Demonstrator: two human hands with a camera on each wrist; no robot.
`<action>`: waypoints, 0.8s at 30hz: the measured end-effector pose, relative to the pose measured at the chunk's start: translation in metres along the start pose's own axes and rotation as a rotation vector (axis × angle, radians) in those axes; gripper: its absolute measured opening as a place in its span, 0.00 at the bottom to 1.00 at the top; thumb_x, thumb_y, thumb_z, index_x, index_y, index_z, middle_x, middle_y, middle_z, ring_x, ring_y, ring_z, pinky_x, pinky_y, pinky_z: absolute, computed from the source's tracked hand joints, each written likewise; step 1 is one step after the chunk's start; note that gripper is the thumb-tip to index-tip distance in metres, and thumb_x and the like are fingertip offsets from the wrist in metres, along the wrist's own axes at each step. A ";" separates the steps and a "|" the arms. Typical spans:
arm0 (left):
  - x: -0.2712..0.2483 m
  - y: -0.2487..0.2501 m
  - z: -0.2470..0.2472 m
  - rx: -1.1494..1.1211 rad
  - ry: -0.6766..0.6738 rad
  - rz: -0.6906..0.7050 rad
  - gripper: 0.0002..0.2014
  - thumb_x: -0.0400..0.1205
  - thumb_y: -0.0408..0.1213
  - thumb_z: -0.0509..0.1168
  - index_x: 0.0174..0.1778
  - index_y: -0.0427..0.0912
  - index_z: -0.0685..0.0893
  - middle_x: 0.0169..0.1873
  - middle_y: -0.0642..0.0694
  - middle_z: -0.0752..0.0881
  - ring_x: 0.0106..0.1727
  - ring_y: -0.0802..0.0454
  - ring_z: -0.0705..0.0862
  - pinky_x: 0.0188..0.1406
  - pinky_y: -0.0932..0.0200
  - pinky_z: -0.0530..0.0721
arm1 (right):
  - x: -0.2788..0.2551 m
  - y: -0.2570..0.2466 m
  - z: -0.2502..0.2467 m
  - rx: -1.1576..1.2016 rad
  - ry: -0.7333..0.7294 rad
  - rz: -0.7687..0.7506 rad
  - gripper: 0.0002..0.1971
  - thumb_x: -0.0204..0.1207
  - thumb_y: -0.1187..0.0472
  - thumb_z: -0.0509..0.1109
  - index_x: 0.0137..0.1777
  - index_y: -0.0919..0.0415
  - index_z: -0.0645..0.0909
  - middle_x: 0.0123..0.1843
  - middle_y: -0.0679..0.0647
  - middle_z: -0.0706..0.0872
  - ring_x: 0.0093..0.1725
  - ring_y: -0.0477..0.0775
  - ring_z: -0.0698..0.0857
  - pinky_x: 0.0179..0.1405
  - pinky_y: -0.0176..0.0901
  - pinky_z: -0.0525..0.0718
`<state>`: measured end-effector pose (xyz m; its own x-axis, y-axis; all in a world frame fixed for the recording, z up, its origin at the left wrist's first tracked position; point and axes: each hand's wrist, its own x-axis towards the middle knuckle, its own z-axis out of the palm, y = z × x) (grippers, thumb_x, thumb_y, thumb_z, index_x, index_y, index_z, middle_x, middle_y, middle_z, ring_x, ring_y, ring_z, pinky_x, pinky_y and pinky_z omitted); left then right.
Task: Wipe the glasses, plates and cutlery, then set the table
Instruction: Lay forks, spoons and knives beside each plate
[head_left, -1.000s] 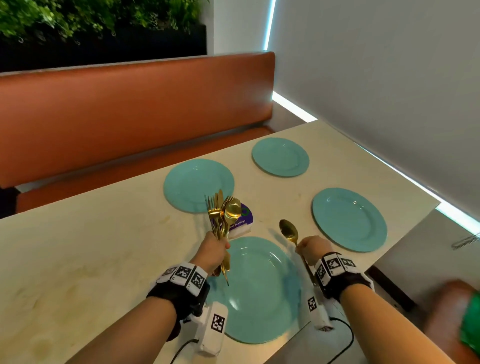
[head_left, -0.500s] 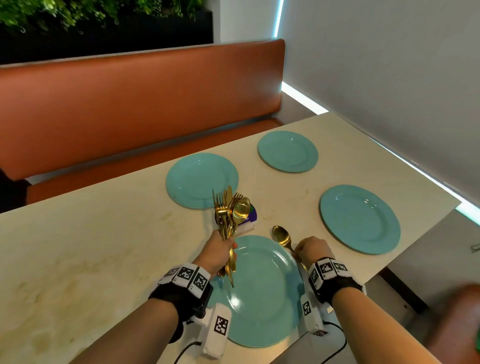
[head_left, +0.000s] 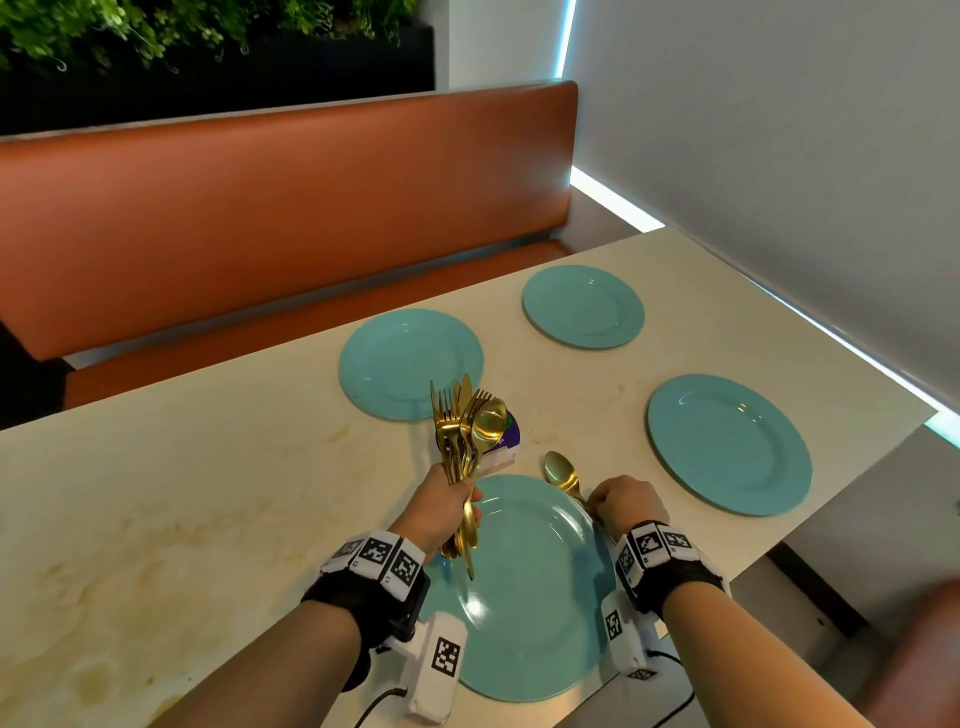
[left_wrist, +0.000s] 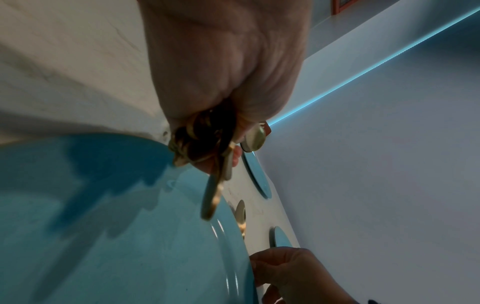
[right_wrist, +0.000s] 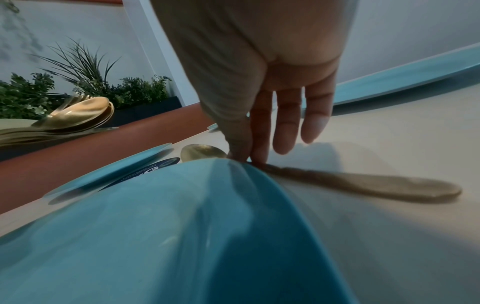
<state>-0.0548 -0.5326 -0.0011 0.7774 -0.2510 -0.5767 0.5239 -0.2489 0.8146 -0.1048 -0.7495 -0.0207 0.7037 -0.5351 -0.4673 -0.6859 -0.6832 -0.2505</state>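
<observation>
My left hand (head_left: 441, 506) grips a bundle of gold forks, knives and spoons (head_left: 467, 426) upright over the left part of the near teal plate (head_left: 524, 613). The left wrist view shows the handles (left_wrist: 215, 185) hanging below my fist (left_wrist: 221, 82). A single gold spoon (head_left: 561, 475) lies on the cream table (head_left: 208, 493) along the plate's right rim. My right hand (head_left: 626, 501) pinches its neck with thumb and index finger (right_wrist: 244, 152); the other fingers are straight. The spoon's handle (right_wrist: 363, 185) lies flat on the table.
Three more teal plates sit on the table: far left (head_left: 410, 364), far right (head_left: 583, 306) and right (head_left: 727, 444). A purple-and-white packet (head_left: 506, 441) lies behind the cutlery. An orange bench (head_left: 260, 223) runs along the far side, with plants (head_left: 156, 31) above.
My right hand has brought the single spoon down from the air to the table beside the near plate's right rim. The left hand still holds the bundle in the same spot.
</observation>
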 end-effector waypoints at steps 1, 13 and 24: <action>0.000 0.000 0.000 0.003 0.001 0.003 0.06 0.88 0.35 0.53 0.58 0.39 0.72 0.44 0.44 0.81 0.37 0.51 0.80 0.46 0.51 0.84 | 0.001 0.000 0.000 0.001 0.001 -0.001 0.09 0.76 0.61 0.66 0.48 0.51 0.88 0.51 0.54 0.88 0.50 0.56 0.85 0.50 0.44 0.84; 0.000 -0.003 -0.001 -0.050 0.015 -0.014 0.06 0.88 0.35 0.53 0.59 0.40 0.72 0.45 0.43 0.81 0.38 0.51 0.81 0.52 0.48 0.85 | -0.001 0.000 0.000 -0.006 0.011 0.012 0.09 0.77 0.59 0.67 0.50 0.51 0.88 0.52 0.54 0.88 0.48 0.55 0.84 0.50 0.43 0.83; -0.003 -0.001 0.000 -0.027 -0.017 0.036 0.08 0.87 0.33 0.54 0.61 0.38 0.72 0.43 0.43 0.82 0.37 0.51 0.82 0.44 0.53 0.85 | -0.030 -0.054 -0.016 0.151 -0.063 -0.302 0.15 0.79 0.50 0.65 0.52 0.61 0.87 0.49 0.55 0.89 0.42 0.49 0.81 0.42 0.37 0.75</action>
<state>-0.0576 -0.5314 0.0002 0.7902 -0.2750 -0.5476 0.5050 -0.2140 0.8362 -0.0858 -0.7042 0.0210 0.8698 -0.2845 -0.4032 -0.4710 -0.7223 -0.5064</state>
